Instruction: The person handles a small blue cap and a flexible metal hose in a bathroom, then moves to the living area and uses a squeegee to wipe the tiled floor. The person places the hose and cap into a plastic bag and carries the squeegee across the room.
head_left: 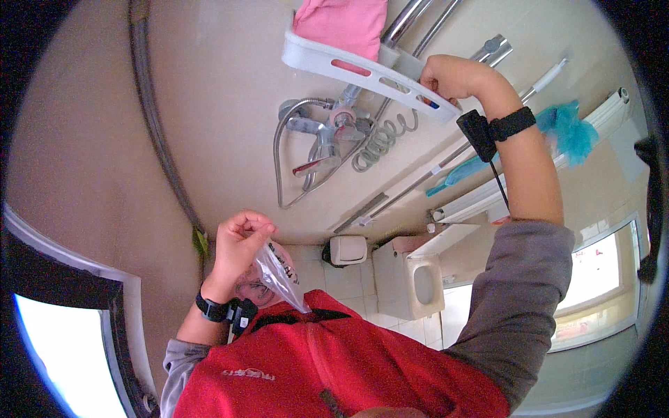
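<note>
My left hand (240,244) is closed, its thumb and fingers pinching the top of a clear plastic bag (279,277). The bag hangs down in front of my red top, thin and crumpled. At the upper right, my right hand (456,76) reaches over the rim of a white wall shelf (313,57). Its fingers are curled, and their tips are partly hidden behind the slotted front. Something small and blue (433,105) shows by those fingertips; I cannot make out whether it is held. A pink cloth (341,26) lies at the shelf's left end.
Below the shelf, a shower mixer tap (324,139) with a looping metal hose is fixed to the wall. Long poles lean at the right, near a turquoise mesh bundle (568,132). A white bin (347,251) and a toilet (422,283) stand on the tiled floor.
</note>
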The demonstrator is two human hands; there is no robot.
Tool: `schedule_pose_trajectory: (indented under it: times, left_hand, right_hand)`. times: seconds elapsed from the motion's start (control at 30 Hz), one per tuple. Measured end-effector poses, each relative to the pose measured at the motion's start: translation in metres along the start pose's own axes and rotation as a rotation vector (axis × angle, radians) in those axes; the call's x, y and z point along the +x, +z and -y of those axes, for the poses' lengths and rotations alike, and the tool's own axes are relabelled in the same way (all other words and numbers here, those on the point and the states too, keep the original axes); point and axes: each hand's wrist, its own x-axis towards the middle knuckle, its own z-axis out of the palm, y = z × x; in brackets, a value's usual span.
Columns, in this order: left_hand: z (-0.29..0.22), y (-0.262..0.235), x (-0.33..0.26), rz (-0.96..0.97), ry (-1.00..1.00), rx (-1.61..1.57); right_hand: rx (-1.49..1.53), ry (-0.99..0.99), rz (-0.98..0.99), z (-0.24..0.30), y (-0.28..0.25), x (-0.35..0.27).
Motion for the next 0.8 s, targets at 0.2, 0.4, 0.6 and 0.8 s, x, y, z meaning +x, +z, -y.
schedule_pose_trajectory:
  times: [0.2, 0.4, 0.6, 0.8]
  left_hand:
    - [-0.002, 0.004, 0.001, -0.014, -0.016, 0.025]
    - [0.003, 0.003, 0.002, -0.013, -0.045, 0.001]
    - [0.004, 0.011, 0.001, -0.012, -0.071, 0.016]
    - [0.016, -0.003, -0.015, -0.076, -0.199, 0.159]
  right_hand:
    - [-0.16, -0.116, -0.172, -0.002, 0.009, 0.001]
    - [0.035, -0.004, -0.142, -0.005, 0.007, -0.011]
    - [0.251, -0.118, -0.255, 0.003, -0.008, -0.044]
    - [0.187, -0.19, -0.985, -0.023, 0.029, -0.098]
